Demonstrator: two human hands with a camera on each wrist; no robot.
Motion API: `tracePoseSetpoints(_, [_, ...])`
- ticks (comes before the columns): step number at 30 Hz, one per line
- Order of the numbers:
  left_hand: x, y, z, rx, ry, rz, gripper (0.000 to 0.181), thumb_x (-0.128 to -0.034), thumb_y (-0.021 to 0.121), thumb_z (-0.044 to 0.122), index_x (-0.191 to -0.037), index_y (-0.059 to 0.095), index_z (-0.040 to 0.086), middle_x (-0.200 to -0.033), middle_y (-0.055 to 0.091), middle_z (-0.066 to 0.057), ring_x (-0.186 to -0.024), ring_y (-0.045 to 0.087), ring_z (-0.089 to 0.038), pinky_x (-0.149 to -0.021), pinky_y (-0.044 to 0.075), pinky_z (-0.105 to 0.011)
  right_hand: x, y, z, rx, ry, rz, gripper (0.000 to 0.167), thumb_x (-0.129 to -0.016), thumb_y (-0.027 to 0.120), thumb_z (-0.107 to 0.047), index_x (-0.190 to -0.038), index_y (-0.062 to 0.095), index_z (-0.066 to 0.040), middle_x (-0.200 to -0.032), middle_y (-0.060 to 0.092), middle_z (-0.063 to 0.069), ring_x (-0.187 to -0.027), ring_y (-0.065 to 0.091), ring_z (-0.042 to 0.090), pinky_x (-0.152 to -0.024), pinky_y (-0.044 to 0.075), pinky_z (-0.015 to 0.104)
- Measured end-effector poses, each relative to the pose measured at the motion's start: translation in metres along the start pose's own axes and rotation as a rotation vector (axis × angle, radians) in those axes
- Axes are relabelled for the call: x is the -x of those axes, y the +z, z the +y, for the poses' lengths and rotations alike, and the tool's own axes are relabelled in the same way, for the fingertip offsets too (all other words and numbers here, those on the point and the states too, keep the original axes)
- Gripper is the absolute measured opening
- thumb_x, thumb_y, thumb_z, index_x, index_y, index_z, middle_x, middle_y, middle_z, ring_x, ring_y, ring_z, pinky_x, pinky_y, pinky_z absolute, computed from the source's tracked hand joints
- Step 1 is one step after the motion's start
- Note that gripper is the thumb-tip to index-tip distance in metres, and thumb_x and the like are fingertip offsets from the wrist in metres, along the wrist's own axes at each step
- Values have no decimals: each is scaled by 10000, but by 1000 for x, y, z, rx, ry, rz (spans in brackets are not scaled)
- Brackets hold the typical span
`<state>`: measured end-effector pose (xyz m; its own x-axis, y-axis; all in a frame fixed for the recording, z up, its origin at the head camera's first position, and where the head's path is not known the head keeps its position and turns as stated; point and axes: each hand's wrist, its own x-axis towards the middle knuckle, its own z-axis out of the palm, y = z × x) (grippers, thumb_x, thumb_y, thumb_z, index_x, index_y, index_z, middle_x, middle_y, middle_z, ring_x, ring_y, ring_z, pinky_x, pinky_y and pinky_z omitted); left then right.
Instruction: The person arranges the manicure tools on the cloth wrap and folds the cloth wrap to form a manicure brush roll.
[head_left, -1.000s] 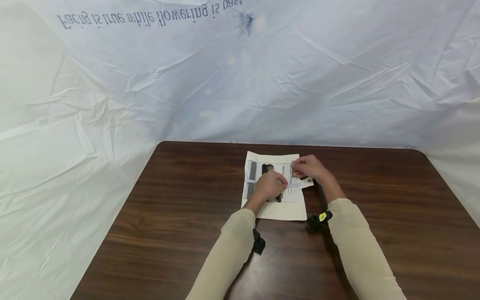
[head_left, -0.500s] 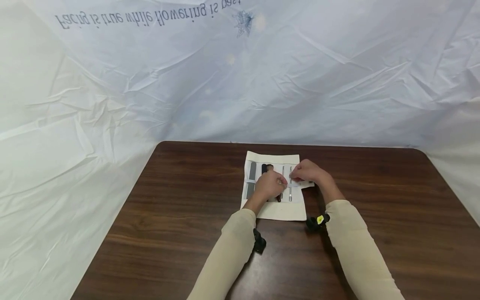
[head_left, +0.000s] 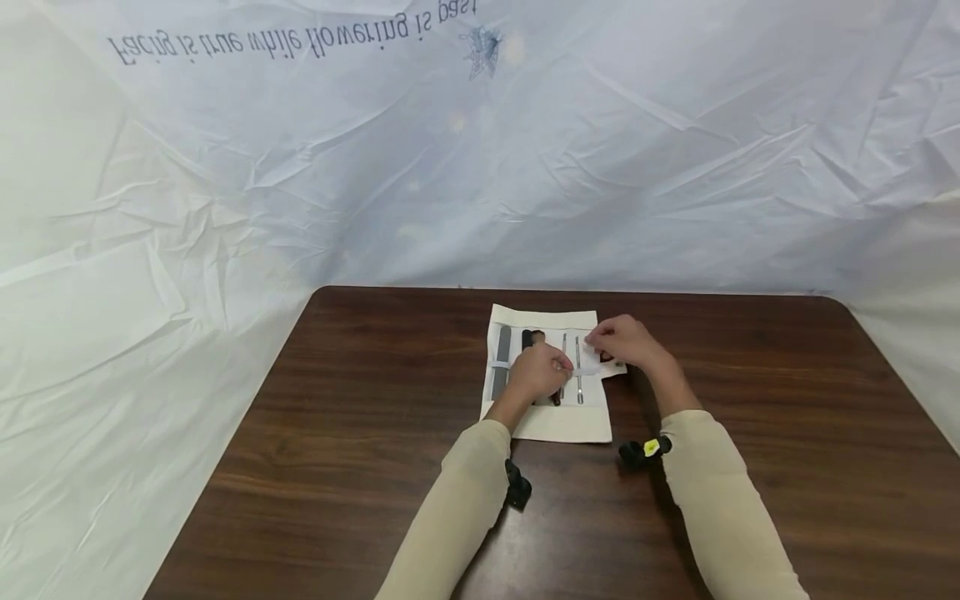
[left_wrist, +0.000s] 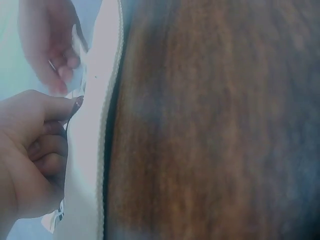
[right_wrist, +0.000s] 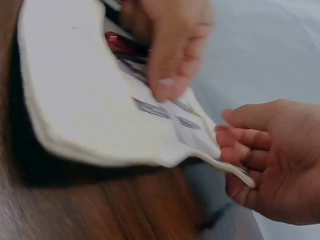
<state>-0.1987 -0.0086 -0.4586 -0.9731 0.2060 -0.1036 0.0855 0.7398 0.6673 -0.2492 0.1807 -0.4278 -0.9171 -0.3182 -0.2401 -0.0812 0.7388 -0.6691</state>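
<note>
A cream fabric tool case (head_left: 564, 426) lies unfolded on the table. My left hand (head_left: 537, 372) reaches over its middle and pinches the white elastic strap (right_wrist: 172, 119) between thumb and finger. A thin metal rod-shaped tool (head_left: 579, 385) runs under that strap near the case's right side, beside another slim metal tool (head_left: 564, 342). Just off the upper right edge is my right hand (head_left: 628, 342), fingers loosely bent and holding nothing visible. Near its fingers in the right wrist view is the case's closure tab (right_wrist: 241, 176). The left hand partly hides a dark-handled tool (head_left: 556, 398).
On the case's left side lies a flat grey strip (head_left: 500, 353), with a black item (head_left: 527, 338) and a brush-like tip (head_left: 538, 336) near it. Brown wooden table (head_left: 360, 433) surrounds the case. A white sheet (head_left: 480, 183) hangs behind the table's far edge.
The rod-shaped tool has slid toward the person under the strap. My right hand has let go of it and drawn slightly right. My left hand stays put.
</note>
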Motion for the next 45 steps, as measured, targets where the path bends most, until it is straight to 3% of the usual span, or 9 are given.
tracePoseSetpoints(3, [1,0,0,6,-3,-8,140,-958,674,202,-970,809,163,-882,788,18,-783,686,-120,-660,480,-232,9,-10,10,-28,16,112,352,-1049,528,-226,-1206,682,48,-1063,708,221,-888,687,261,-731,527,311])
tracePoseSetpoints(7, [2,1,0,-2,1,-4,145,-972,663,212,-976,802,169,-878,785,16,-755,673,-113,-647,475,-238,19,-21,25,-5,82,206,349,-1052,517,-236,-1172,673,52,-1057,689,234,-909,678,306,-715,494,317])
tracePoseSetpoints(14, [7,3,6,21,14,43,165,-995,637,192,-1039,791,152,-568,586,45,-446,433,-66,-448,342,-214,21,-18,39,109,184,144,385,-1032,553,-316,-1060,701,38,-889,707,144,-786,635,231,-671,468,325])
tracePoseSetpoints(17, [6,4,12,15,52,53,178,-994,638,187,-1062,792,129,-588,618,-38,-412,343,-58,-437,291,-206,18,-17,35,144,204,139,409,-1013,581,-349,-1026,711,39,-906,701,153,-800,610,256,-682,468,349])
tracePoseSetpoints(23, [0,7,19,-36,20,-27,183,-996,641,209,-1056,802,146,-1162,767,-24,-533,503,-62,-522,388,-216,12,-20,26,173,264,80,386,-986,615,-327,-981,718,44,-866,680,131,-800,608,263,-676,482,352])
tracePoseSetpoints(31, [-8,11,20,-67,7,-50,148,-977,672,221,-1003,809,170,-1102,779,4,-628,584,-94,-554,429,-236,9,-26,23,180,227,26,349,-998,581,-230,-707,640,-46,-554,478,-43,-579,457,157,-586,395,312])
tracePoseSetpoints(37, [-10,11,18,-31,2,-50,146,-971,674,218,-987,809,165,-1088,783,10,-744,638,-114,-623,455,-243,9,-25,24,181,175,57,358,-1032,541,-225,-724,598,-51,-645,513,-8,-606,445,163,-587,380,306])
tracePoseSetpoints(42, [-9,10,17,-15,4,-46,146,-966,672,208,-980,808,157,-1043,789,3,-742,633,-117,-627,450,-243,6,-20,17,208,241,81,353,-1007,605,-304,-860,703,2,-795,619,73,-721,531,225,-633,424,332])
tracePoseSetpoints(45, [-9,9,17,-6,6,-49,142,-965,675,209,-972,808,158,-1040,788,3,-731,628,-118,-626,453,-248,4,-20,13,232,255,61,346,-1000,610,-273,-807,709,-3,-783,630,86,-729,531,236,-656,433,349])
